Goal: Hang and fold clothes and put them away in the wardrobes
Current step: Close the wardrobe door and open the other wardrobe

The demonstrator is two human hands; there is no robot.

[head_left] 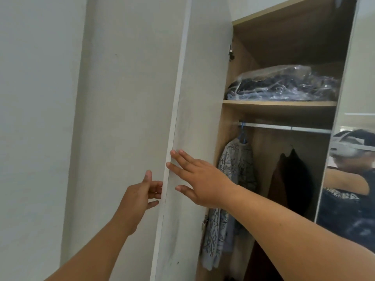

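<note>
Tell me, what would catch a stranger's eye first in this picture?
Two bare hands at the edge of an open wardrobe door: the right hand lies flat on its inner face, the left hand reaches at its rim. Inside, a crinkled plastic bag of dark clothes sits on the shelf, and a patterned shirt hangs below.

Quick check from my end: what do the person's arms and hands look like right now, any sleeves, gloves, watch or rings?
Both forearms are bare as far as the frame shows: no sleeves reach into view. The left hand and right hand wear no gloves, and no watch, bracelet or ring is visible on the sides facing the camera. No markings or cables show on either arm.
</note>
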